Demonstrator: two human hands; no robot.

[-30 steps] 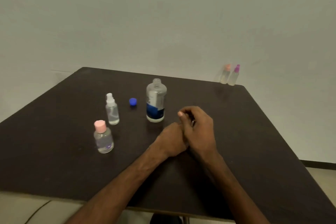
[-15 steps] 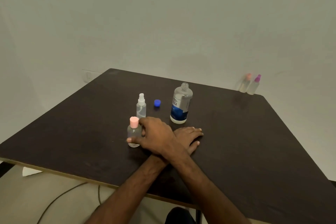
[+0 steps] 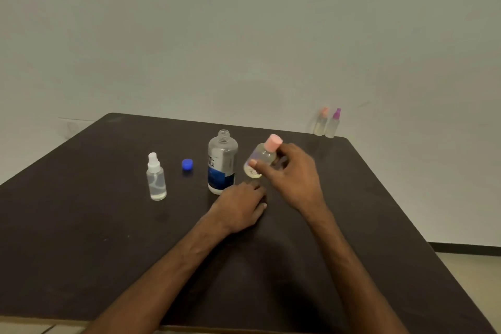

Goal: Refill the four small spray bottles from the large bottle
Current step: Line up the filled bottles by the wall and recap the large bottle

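Note:
The large clear bottle point(image 3: 222, 161) with a blue label stands uncapped mid-table; its blue cap point(image 3: 187, 164) lies to its left. A small bottle with a white spray top point(image 3: 156, 177) stands further left. My right hand point(image 3: 292, 175) holds a small pink-capped bottle point(image 3: 261, 156) tilted in the air, just right of the large bottle. My left hand point(image 3: 241, 207) rests palm down on the table below it, fingers loosely together, holding nothing. Two more small bottles, one orange-topped point(image 3: 320, 122) and one purple-topped point(image 3: 333, 123), stand at the far right corner.
The dark table point(image 3: 81, 225) runs to a near edge at the bottom and a right edge that slants away. A pale wall stands behind it; floor shows at the right.
My right hand has lifted the pink-capped bottle from the left side and carried it right, past the large bottle. My left hand stays flat on the table. The camera view has shifted.

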